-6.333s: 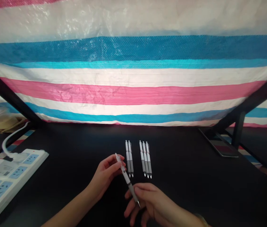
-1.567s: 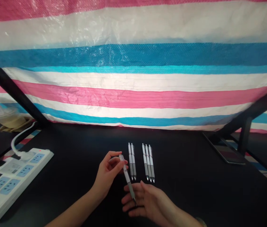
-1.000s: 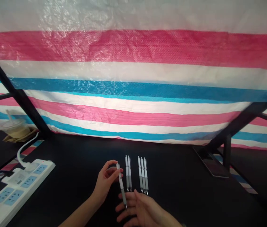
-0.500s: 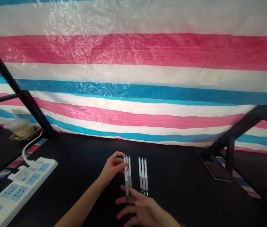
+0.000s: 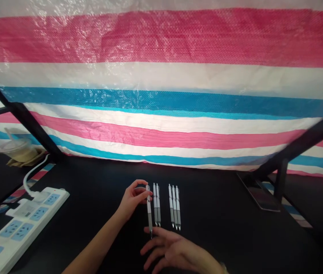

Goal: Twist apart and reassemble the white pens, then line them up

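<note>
My left hand (image 5: 132, 198) pinches the top end of a white and grey pen (image 5: 149, 210), which lies lengthwise just left of a pair of like pens (image 5: 156, 205) on the black table (image 5: 93, 198). A group of three more pens (image 5: 174, 207) lies a little further right. My right hand (image 5: 173, 251) hovers open, fingers spread, just below the tip of the held pen and holds nothing.
A white power strip (image 5: 15, 228) with a white cable lies at the left. A plastic cup with a straw (image 5: 15, 150) stands at the far left. A dark phone (image 5: 260, 192) leans by a black frame leg (image 5: 281, 175) at the right. A striped tarp (image 5: 161, 95) hangs behind.
My left hand has swung the pen from a slant to straight, in line beside the pair. My right hand let go of its tip and opened. The camera tilted upward.
</note>
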### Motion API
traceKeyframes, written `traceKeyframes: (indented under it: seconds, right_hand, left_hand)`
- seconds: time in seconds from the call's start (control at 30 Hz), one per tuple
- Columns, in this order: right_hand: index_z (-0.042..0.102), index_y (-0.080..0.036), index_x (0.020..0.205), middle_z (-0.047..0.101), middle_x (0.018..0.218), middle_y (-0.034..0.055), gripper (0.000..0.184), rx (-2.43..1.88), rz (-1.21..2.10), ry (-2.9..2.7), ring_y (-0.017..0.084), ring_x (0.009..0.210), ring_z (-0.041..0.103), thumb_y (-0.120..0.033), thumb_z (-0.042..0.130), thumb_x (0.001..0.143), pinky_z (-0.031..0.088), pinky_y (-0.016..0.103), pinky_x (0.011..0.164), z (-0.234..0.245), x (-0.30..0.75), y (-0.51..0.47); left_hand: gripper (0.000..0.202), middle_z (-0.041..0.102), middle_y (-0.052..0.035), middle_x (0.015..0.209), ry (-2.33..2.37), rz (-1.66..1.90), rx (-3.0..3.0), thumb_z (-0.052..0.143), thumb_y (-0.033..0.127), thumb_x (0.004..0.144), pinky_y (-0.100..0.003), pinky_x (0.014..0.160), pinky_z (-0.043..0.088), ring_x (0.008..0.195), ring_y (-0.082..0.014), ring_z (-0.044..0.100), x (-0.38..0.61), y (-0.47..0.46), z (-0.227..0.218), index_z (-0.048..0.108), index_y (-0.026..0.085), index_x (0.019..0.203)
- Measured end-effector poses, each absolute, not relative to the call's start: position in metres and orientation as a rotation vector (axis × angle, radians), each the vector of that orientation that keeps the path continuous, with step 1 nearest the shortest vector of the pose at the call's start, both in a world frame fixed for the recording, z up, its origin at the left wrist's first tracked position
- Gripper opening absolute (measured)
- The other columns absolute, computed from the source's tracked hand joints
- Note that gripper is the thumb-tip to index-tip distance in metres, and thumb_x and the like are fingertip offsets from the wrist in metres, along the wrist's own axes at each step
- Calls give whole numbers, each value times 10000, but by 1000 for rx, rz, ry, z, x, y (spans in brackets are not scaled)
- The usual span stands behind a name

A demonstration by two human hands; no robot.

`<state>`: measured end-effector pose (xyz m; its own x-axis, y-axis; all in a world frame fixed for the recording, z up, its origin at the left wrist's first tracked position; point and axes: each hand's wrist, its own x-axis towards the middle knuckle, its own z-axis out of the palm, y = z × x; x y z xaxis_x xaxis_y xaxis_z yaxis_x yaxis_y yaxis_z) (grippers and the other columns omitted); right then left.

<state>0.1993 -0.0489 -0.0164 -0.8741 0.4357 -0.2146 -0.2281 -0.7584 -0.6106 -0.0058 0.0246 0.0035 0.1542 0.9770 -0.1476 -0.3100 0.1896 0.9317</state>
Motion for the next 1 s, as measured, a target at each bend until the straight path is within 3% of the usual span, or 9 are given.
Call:
traceKeyframes:
  seconds: [0.17, 0.3, 0.47, 0.6, 0.7, 0.77, 0.9, 1.0]
  right_hand:
    - [621, -189, 1281, 705, 1127, 116, 675, -536, 2609, -985, 234, 972, 678, -137, 776, 627, 465, 327, 838, -11, 201, -50]
    - [735, -183, 1124, 731, 1092, 75, 445, -622, 2632, -1256, 172, 945, 666, -211, 770, 681, 457, 234, 813, 2, 209, -49]
    - [746, -202, 1089, 740, 1003, 40, 397, -704, 2552, -1512, 168, 871, 674, -407, 741, 748, 485, 256, 799, 14, 214, -48]
    - [743, -184, 1057, 738, 955, 45, 397, -768, 2448, -1574, 182, 834, 675, -411, 738, 731, 496, 266, 763, 21, 211, -54]
    - [728, -182, 1028, 723, 937, 49, 298, -931, 2160, -1576, 177, 790, 664, -365, 661, 802, 494, 268, 715, 26, 207, -60]
    - [711, -181, 981, 698, 871, 45, 239, -1142, 1775, -1607, 174, 745, 640, -339, 581, 857, 483, 270, 673, 26, 205, -62]
    - [620, -203, 963, 623, 798, 34, 196, -1555, 954, -1678, 179, 677, 589, -330, 477, 922, 452, 291, 637, 18, 207, -62]
    - [529, -230, 867, 600, 814, 34, 143, -1802, 657, -1715, 195, 683, 600, -355, 483, 921, 428, 294, 600, 8, 210, -63]
  left_hand:
    - [372, 733, -28, 795, 986, 1166, 917, 775, 337, 760, -268, 637, 545, 659, -152, 679, -4, 26, 3, 565, 211, 1040]
    - [392, 752, -56, 823, 1055, 1189, 961, 758, 379, 765, -285, 660, 562, 688, -169, 691, -3, 31, 2, 576, 193, 1058]
    - [447, 756, -64, 818, 1177, 1199, 1088, 753, 399, 751, -277, 606, 580, 722, -198, 698, 3, 39, 0, 612, 180, 1114]
    - [411, 735, -82, 964, 1286, 1215, 1180, 747, 400, 732, -300, 574, 610, 730, -203, 694, 9, 39, -4, 666, 178, 1068]
    - [377, 702, -74, 990, 1374, 1215, 1210, 727, 384, 741, -292, 521, 606, 628, -162, 665, 9, 34, -9, 675, 176, 1052]
    - [346, 688, -57, 948, 1404, 1184, 1223, 711, 364, 751, -286, 497, 600, 569, -144, 647, 8, 30, -12, 675, 177, 1041]
    - [296, 679, -50, 929, 1407, 1095, 1218, 705, 319, 746, -295, 534, 612, 572, -150, 669, 7, 22, -9, 677, 175, 1003]
    - [282, 678, -54, 912, 1390, 1027, 1187, 708, 310, 738, -310, 537, 614, 571, -166, 687, 10, 14, -4, 668, 168, 978]
